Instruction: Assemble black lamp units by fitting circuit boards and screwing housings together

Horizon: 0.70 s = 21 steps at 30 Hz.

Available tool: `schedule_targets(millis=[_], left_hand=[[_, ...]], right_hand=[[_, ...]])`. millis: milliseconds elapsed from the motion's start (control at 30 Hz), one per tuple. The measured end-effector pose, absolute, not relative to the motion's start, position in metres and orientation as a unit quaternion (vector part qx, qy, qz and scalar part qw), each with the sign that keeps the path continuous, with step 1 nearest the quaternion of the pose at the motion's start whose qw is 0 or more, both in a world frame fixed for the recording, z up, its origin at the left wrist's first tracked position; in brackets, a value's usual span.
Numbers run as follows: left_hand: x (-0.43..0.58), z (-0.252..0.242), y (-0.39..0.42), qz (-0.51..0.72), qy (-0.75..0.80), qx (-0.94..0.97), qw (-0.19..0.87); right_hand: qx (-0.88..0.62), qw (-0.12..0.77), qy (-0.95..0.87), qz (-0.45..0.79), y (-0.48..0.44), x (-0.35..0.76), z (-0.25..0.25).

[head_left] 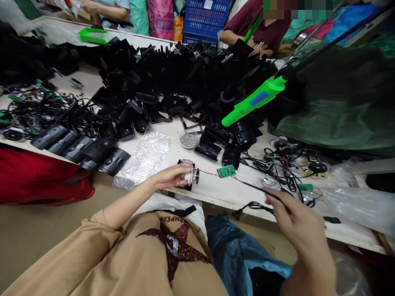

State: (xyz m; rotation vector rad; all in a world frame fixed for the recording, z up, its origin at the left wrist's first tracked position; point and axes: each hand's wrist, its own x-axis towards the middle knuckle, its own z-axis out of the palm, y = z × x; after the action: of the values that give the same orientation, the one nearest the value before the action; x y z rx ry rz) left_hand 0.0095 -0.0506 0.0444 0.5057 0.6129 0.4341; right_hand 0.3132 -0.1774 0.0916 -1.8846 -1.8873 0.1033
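Observation:
My left hand point(171, 176) is closed around a small round part with a metal body point(193, 176) at the table's near edge. Thin red wires run from it to a small green circuit board point(226, 171) hanging just above the table. A black cable point(256, 188) leads from the board to my right hand point(296, 224), which pinches it at the fingertips. Both hands hold this wired assembly stretched between them.
A green power screwdriver point(253, 100) hangs over a big heap of black plastic shells point(173, 78). A dish of small screws point(189, 140), bubble wrap point(145, 158), assembled black housings point(83, 148) and tangled wires point(286, 164) lie around. Other people work at the far side.

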Motion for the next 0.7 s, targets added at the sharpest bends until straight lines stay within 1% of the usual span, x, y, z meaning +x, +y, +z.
schedule_targets(millis=[100, 200, 267, 333, 433, 533, 633, 700], left_hand=[[0.005, 0.035, -0.047, 0.217, 0.247, 0.199, 0.923], [0.004, 0.029, -0.047, 0.230, 0.220, 0.150, 0.936], [0.009, 0.025, -0.050, 0.233, 0.230, 0.128, 0.936], [0.015, 0.023, -0.052, 0.242, 0.250, 0.118, 0.930], [0.024, 0.024, -0.054, 0.256, 0.267, 0.126, 0.920], [0.030, 0.024, -0.056, 0.252, 0.247, 0.134, 0.926], [0.032, 0.021, -0.057, 0.279, 0.232, 0.120, 0.924], [0.032, 0.016, -0.059, 0.305, 0.229, 0.104, 0.919]], right_hand=[[-0.662, 0.150, -0.728, -0.094, -0.137, 0.306, 0.070], [-0.669, 0.076, -0.707, -0.215, -0.110, 0.305, 0.057], [-0.670, 0.045, -0.687, -0.277, -0.101, 0.308, 0.064], [-0.649, 0.015, -0.690, -0.320, -0.099, 0.314, 0.084], [-0.595, -0.038, -0.723, -0.348, -0.099, 0.324, 0.124], [-0.548, -0.057, -0.744, -0.378, -0.101, 0.332, 0.146], [-0.508, -0.057, -0.789, -0.341, -0.104, 0.336, 0.128], [-0.501, -0.057, -0.824, -0.259, -0.111, 0.334, 0.097]])
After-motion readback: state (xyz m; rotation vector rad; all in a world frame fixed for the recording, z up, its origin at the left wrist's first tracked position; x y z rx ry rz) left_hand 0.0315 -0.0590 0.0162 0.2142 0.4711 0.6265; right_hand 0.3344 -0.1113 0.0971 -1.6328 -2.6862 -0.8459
